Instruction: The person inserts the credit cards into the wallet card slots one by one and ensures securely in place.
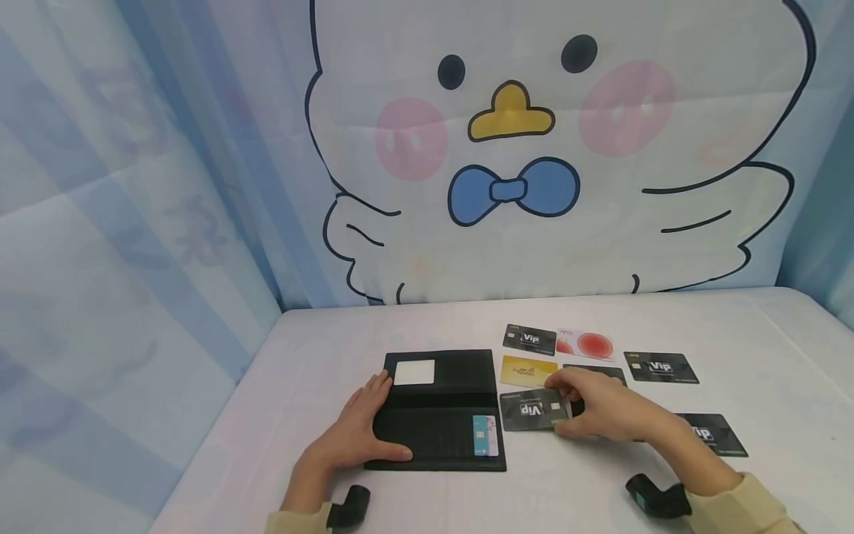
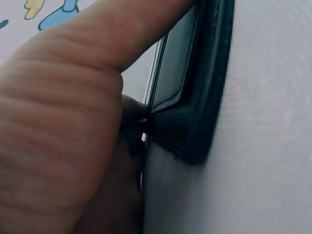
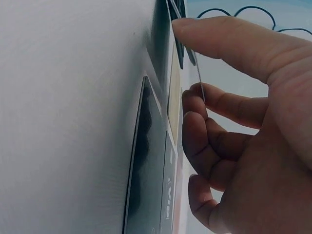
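Observation:
A black wallet (image 1: 434, 441) lies unfolded on the white table. My left hand (image 1: 360, 430) rests along its left edge, fingers extended, with the thumb on the lower panel; the left wrist view shows that thumb (image 2: 141, 29) over the wallet's corner. Between thumb and fingers my right hand (image 1: 603, 408) pinches a dark grey VIP card (image 1: 530, 410), just right of the wallet and raised off the table. In the right wrist view this card (image 3: 200, 78) appears nearly edge-on. A white card (image 1: 414, 372) shows on the upper panel, and a blue-and-pink card (image 1: 485, 435) in the lower panel's right side.
Beyond my right hand lie a gold card (image 1: 527, 371), a black VIP card (image 1: 529, 339) and a red-and-white card (image 1: 585, 344). Another black card (image 1: 610, 371) is partly covered by the hand. Further VIP cards lie to the right (image 1: 660, 367) and near the forearm (image 1: 714, 434).

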Motion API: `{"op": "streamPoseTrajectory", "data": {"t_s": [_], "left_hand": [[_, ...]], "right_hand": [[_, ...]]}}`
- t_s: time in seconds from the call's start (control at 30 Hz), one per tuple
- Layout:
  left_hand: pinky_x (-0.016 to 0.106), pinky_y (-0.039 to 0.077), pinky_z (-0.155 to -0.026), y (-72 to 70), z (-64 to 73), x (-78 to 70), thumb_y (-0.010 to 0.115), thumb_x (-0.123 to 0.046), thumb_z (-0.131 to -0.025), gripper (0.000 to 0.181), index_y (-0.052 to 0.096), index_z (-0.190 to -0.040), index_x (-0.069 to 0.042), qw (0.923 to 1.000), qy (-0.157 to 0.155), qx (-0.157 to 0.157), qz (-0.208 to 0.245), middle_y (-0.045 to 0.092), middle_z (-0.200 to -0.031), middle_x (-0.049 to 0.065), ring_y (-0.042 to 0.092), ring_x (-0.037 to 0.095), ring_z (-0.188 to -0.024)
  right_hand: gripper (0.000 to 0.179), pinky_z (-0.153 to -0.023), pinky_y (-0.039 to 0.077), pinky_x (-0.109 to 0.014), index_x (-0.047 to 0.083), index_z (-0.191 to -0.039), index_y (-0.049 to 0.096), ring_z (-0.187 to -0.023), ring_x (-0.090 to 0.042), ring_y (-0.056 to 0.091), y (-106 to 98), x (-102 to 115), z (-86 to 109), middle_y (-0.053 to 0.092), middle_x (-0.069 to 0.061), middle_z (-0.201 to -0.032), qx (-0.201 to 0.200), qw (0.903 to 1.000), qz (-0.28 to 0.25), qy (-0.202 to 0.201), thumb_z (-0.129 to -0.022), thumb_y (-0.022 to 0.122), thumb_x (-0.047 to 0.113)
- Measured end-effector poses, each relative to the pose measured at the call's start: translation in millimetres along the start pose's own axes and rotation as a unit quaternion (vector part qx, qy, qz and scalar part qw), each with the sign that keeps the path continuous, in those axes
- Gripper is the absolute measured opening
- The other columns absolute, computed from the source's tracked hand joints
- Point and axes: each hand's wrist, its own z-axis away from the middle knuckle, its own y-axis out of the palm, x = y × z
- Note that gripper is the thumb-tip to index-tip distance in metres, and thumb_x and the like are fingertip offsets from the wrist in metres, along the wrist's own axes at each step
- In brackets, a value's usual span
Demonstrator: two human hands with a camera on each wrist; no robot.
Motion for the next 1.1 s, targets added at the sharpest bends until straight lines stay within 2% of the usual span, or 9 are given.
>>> {"op": "streamPoseTrajectory", "data": {"t_s": [0.2,0.33,0.9,1.1], "left_hand": [[0.05,0.002,-0.123,-0.5,0.2,0.3,0.09,-0.05,-0.07,0.121,0.025,-0.158,0.001,1.0,0.001,0.0,0.001,0.014,-0.167,0.014,0.006,0.031,-0.154],[0.05,0.002,-0.123,-0.7,0.6,0.7,0.089,-0.05,-0.07,0.12,0.025,-0.158,0.001,1.0,0.002,0.001,0.0,0.014,-0.167,0.014,0.005,0.031,-0.154],[0.05,0.003,-0.123,-0.3,0.2,1.1,0.089,-0.051,-0.07,0.12,0.025,-0.158,0.001,1.0,0.003,0.0,0.0,0.014,-0.167,0.014,0.006,0.031,-0.154],[0.05,0.002,-0.123,-0.5,0.1,2.0,0.088,-0.051,-0.071,0.12,0.025,-0.158,0.002,0.9999,0.009,0.002,-0.004,0.013,-0.167,0.014,0.005,0.031,-0.154]], "right_hand": [[0.055,-0.073,0.048,-0.032,0.005,-0.122,0.063,-0.085,-0.017,0.053,0,1,0.9,0.056,0.003,-0.09,-0.014,0.9997,-0.012,-0.017,-0.077,0.089,0.024],[0.054,-0.068,0.044,-0.028,0.005,-0.122,0.063,-0.084,-0.017,0.052,2,2,0.4,0.053,0.002,-0.087,-0.021,0.9991,-0.025,-0.026,-0.077,0.089,0.023],[0.054,-0.071,0.044,-0.028,0.005,-0.123,0.063,-0.085,-0.015,0.054,5,5,-2.0,0.054,0.003,-0.089,-0.037,0.9958,-0.052,-0.065,-0.078,0.088,0.024],[0.052,-0.067,0.045,-0.025,0.004,-0.121,0.063,-0.082,-0.013,0.051,11,6,-3.5,0.053,0.003,-0.086,-0.037,0.994,-0.058,-0.085,-0.078,0.087,0.022]]}}
